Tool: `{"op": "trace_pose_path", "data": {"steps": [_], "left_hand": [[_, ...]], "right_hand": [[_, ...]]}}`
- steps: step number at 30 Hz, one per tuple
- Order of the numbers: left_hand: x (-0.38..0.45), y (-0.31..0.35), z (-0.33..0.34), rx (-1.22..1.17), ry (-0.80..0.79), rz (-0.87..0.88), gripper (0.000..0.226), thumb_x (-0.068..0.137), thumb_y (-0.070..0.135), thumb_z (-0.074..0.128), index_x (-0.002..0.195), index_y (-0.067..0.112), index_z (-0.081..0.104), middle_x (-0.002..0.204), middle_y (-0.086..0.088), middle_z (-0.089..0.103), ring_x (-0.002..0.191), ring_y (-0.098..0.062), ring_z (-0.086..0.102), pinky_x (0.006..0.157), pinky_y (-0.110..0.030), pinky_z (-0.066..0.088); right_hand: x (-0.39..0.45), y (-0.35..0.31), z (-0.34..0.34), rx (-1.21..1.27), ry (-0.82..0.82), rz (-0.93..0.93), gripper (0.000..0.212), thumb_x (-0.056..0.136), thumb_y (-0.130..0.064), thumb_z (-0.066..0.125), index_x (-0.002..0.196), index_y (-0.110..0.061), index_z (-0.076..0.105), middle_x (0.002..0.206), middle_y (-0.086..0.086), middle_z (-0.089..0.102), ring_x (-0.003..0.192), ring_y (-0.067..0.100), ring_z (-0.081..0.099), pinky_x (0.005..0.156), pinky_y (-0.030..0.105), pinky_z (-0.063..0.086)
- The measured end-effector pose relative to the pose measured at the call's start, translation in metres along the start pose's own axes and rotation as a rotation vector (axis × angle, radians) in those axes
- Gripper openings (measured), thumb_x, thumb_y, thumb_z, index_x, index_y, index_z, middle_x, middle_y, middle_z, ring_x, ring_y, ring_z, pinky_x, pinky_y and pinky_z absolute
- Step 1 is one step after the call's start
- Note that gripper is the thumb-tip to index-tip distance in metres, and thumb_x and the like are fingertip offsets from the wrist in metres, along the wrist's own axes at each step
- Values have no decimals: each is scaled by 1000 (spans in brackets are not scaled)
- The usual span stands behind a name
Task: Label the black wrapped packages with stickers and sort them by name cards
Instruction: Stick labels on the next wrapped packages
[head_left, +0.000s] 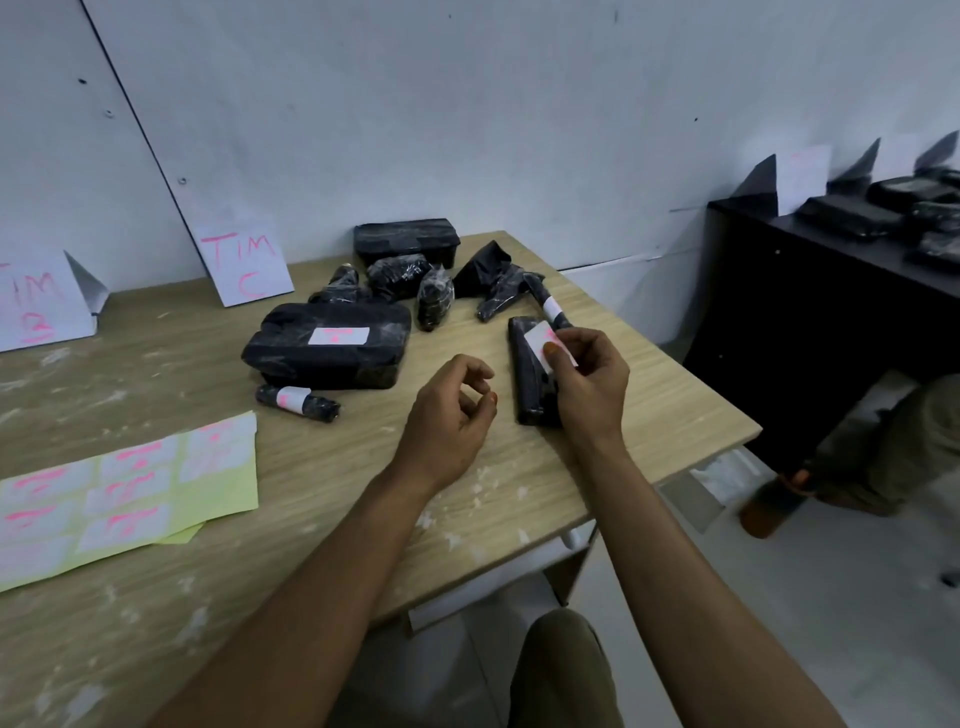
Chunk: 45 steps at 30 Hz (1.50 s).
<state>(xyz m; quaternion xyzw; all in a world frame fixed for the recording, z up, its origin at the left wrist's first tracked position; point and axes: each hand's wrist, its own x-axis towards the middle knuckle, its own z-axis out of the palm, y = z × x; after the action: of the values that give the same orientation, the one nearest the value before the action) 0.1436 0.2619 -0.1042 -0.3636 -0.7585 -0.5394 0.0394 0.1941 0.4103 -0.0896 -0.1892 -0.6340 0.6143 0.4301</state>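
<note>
Sticker (549, 343) on black package (530, 379)

I am in a plain back room used for packing and sorting, more a makeshift workroom than an office. Bare white panel walls (467, 104) rise straight behind my scuffed wooden table (311, 519). Folded paper name cards (244, 265) with pink handwriting lean against the wall at the far side. Black wrapped packages (327, 343) lie heaped on the table, and more rest on a dark cabinet (753, 312) to the right. A sheet of stickers (124, 488) lies at near left.
</note>
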Motion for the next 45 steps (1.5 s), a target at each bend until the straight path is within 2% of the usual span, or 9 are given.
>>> {"op": "trace_pose_path", "data": {"steps": [6, 13, 17, 21, 24, 32, 37, 41, 45], "left_hand": [[2, -1, -1, -47, 13, -65, 16, 90, 8, 64, 102, 17, 58, 93, 2, 58, 61, -5, 52, 58, -14, 43], [0, -1, -2, 74, -16, -37, 28, 84, 18, 69, 108, 23, 57, 109, 6, 53, 92, -5, 52, 74, -5, 37], [0, -5, -1, 184, -37, -27, 48, 76, 42, 67, 118, 25, 54, 115, 4, 48, 103, -16, 51, 86, -32, 49], [-1, -6, -1, 347, -106, -61, 60, 75, 61, 62, 127, 34, 51, 119, 5, 47, 108, -18, 52, 90, -43, 48], [-3, -6, -1, 408, -116, -82, 54, 80, 51, 66, 130, 34, 54, 121, 8, 48, 113, -16, 49, 95, -40, 40], [-22, -9, -41, 477, -99, -106, 40, 83, 36, 63, 121, 32, 56, 122, 12, 51, 116, -13, 46, 98, -39, 30], [-37, -13, -66, 433, -72, -92, 25, 84, 39, 56, 107, 29, 60, 109, 12, 54, 97, -12, 54, 94, -46, 43], [-43, -17, -74, 309, -62, -42, 8, 89, 27, 66, 96, 24, 62, 100, 11, 56, 90, -6, 57, 80, -36, 51], [-43, -14, -79, 215, -74, -100, 18, 84, 20, 70, 99, 25, 60, 98, 15, 59, 92, 1, 57, 79, -19, 49]], "right_hand": [[3, 15, -3, -137, -41, 72, 13, 84, -11, 66, 91, -21, 67, 94, 4, 71, 91, 22, 67, 81, 46, 57], [-3, 13, -2, -148, -165, 60, 11, 85, -7, 66, 94, -13, 67, 93, 5, 70, 84, 15, 65, 74, 32, 54], [-6, 7, 1, -148, -297, 17, 10, 89, -1, 63, 91, -10, 65, 87, 2, 67, 73, 10, 61, 66, 24, 51], [-5, 7, 1, -135, -308, -24, 7, 91, 1, 61, 96, -4, 64, 93, 9, 66, 76, 11, 64, 66, 23, 53], [-3, 10, 0, -118, -243, -20, 10, 91, 0, 61, 96, -9, 65, 97, 12, 67, 83, 18, 65, 70, 27, 53], [-11, 3, -3, -89, -222, -29, 14, 92, -2, 62, 102, -10, 69, 100, 7, 71, 86, 13, 65, 75, 25, 53], [-19, -1, -2, -89, -231, -86, 18, 91, -2, 64, 103, -14, 70, 99, -2, 72, 89, 12, 67, 79, 27, 55], [-30, -3, 7, -81, -277, -134, 19, 90, 0, 65, 105, -10, 72, 95, 2, 73, 87, 12, 68, 77, 24, 53], [-38, -3, 19, -65, -361, -158, 29, 88, -3, 69, 115, -13, 69, 94, 11, 71, 86, 27, 69, 79, 42, 58]]}}
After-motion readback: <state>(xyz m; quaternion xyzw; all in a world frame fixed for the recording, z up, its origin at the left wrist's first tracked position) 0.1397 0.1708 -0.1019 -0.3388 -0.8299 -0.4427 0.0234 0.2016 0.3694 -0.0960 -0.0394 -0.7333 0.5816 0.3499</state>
